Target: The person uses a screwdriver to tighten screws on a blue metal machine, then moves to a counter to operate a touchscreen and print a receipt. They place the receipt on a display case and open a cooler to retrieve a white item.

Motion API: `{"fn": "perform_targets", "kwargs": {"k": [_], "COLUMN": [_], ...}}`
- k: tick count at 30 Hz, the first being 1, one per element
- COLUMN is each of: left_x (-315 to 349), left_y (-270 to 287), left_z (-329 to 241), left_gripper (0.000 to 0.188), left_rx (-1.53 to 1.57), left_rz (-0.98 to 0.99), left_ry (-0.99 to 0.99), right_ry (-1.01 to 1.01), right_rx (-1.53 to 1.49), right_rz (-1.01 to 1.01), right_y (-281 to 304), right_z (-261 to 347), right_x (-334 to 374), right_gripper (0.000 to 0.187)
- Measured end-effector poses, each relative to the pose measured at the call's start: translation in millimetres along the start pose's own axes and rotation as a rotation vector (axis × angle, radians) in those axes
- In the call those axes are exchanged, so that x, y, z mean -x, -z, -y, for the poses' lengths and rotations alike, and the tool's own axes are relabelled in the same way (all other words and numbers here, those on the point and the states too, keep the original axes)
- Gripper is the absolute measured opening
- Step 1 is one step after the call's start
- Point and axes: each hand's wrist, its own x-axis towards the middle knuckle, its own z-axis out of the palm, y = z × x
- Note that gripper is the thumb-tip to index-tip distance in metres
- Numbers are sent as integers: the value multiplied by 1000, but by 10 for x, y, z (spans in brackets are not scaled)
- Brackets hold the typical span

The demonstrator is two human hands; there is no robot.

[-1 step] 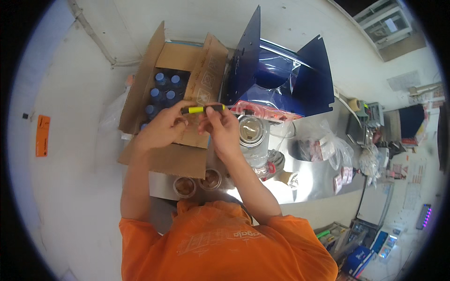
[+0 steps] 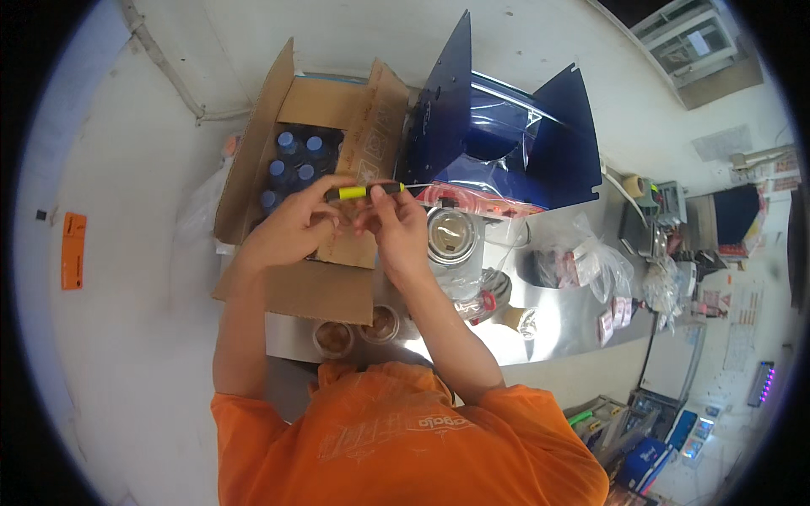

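Note:
A screwdriver [image 2: 353, 193] with a yellow and black handle and a thin metal shaft lies level between my hands, its shaft pointing right. The fingers of my left hand [image 2: 295, 226] close on the left end of the handle. My right hand [image 2: 396, 226] pinches the handle near the shaft, thumb on the near side. Below both hands is an opened cardboard box [image 2: 316, 287] with its flaps up. Several blue-capped bottles [image 2: 288, 142] stand inside it, partly hidden by my left hand.
A dark blue folded panel stand [image 2: 498, 139] is at the back right. Right of my right hand sits a clear round-lidded container [image 2: 452, 234]. Two clear cups [image 2: 333, 339] rest near the metal table's [image 2: 553, 325] front edge. A plastic bag [image 2: 595, 266] lies farther right.

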Motion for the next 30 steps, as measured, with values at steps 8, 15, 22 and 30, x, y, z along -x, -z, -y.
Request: {"fn": "perform_targets", "kwargs": {"k": [8,15,22,30], "left_x": [-281,-421,-453,-461], "left_y": [191,253,244,260], "left_z": [46,15,-7,-5], "left_gripper": [27,16,13,16], "left_rx": [-351,-411,-380,-443], "left_rz": [-181,-217,-267,-254], "left_ry": [-238,-236,-230,-248], "right_ry": [129,125,122,97], "right_rx": [4,-33,-33,-29], "right_rz": [-148,-153,-175,-166], "right_y": [-246,-314,-355,-337], "right_z": [-215,-251,-271,-275], "right_x": [-237,-366,-405,-415], "right_gripper": [25,24,24,23]}}
